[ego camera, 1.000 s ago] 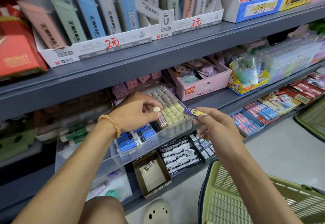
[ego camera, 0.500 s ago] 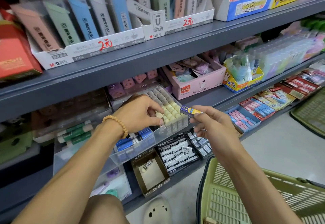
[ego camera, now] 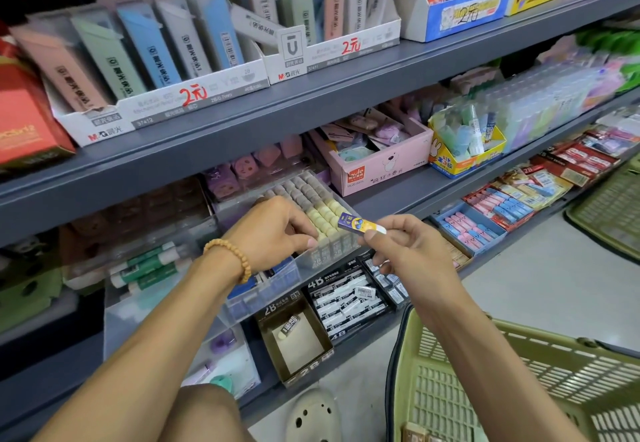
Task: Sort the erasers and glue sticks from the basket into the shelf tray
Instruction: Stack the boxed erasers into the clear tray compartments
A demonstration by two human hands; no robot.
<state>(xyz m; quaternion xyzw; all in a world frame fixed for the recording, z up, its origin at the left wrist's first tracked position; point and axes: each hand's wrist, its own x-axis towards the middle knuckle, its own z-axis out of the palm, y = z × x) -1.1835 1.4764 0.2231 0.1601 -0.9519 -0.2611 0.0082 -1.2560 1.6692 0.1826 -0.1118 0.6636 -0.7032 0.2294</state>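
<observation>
My left hand [ego camera: 273, 233] reaches into the clear shelf tray [ego camera: 313, 261]. Its curled fingers lie on the rows of beige and grey erasers [ego camera: 322, 207], and the back of the hand hides whatever is under them. My right hand [ego camera: 408, 254] hovers just right of the tray and pinches a purple and yellow wrapped eraser [ego camera: 358, 225] with a white end. Blue erasers [ego camera: 273, 273] fill the tray's near compartment. Green and white glue sticks [ego camera: 147, 266] lie on the shelf to the left. The green basket [ego camera: 554, 336] stands at the lower right.
Below the tray are a black box of 4B erasers [ego camera: 346, 299] and a brown 2B box [ego camera: 298, 341] holding one eraser. A pink box [ego camera: 377, 167] stands to the right on the shelf. Another green basket [ego camera: 613, 213] sits at the far right. My knee [ego camera: 204, 414] and a white shoe [ego camera: 311, 414] are below.
My left hand carried a small cream eraser down into the beige rows; the eraser is now out of sight under the fingers. My right hand kept holding the wrapped eraser, almost still.
</observation>
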